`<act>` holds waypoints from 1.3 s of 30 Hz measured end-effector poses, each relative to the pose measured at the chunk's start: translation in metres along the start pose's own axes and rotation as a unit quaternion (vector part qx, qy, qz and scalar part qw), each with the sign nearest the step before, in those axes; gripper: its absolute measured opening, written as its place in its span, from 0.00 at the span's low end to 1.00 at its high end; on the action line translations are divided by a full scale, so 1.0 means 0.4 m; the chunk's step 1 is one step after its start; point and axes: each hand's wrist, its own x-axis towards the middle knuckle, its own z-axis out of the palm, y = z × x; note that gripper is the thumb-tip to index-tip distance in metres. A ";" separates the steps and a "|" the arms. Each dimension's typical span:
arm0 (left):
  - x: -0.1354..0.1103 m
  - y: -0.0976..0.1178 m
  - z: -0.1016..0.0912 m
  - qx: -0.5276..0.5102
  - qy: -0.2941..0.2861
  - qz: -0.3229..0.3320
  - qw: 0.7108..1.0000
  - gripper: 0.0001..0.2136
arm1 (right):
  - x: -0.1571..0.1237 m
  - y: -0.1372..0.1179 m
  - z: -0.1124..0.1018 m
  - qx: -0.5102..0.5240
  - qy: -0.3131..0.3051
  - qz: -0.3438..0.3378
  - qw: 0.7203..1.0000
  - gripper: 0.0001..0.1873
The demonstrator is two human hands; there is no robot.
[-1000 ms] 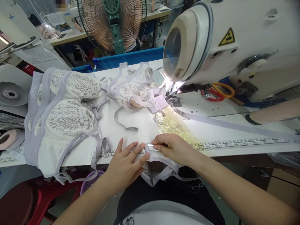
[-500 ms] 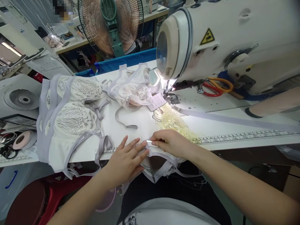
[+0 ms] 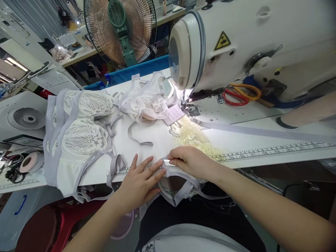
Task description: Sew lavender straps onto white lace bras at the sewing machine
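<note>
At the table's front edge, my left hand [image 3: 143, 180] lies with its fingers stretched and spread, fingertips on the end of a white bra [image 3: 181, 182] with grey edging. That bra hangs over the edge towards my lap. My right hand [image 3: 193, 161] is closed in a pinch on a small flat shiny white piece [image 3: 169, 162], held against the bra's end beside my left fingertips. What exactly this piece is cannot be made out. Part of the bra is hidden under my right hand and wrist.
Several white lace bras [image 3: 84, 136] lie stacked at the left. Another bra [image 3: 145, 101] lies near the lit sewing machine [image 3: 183, 56]. Yellowish clear scraps [image 3: 193, 134], a grey strip [image 3: 252, 130], scissors [image 3: 236, 96] and a printed ruler [image 3: 262, 152] are on the table. A fan [image 3: 120, 31] stands behind.
The view has shifted slightly. Both hands keep nearly the same place at the bra's end, the right still pinching the shiny piece and the left still spread.
</note>
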 end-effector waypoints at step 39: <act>0.112 0.077 0.028 -0.147 0.208 -0.177 0.951 0.08 | -0.112 -0.069 -0.009 0.269 0.178 0.040 0.946 0.04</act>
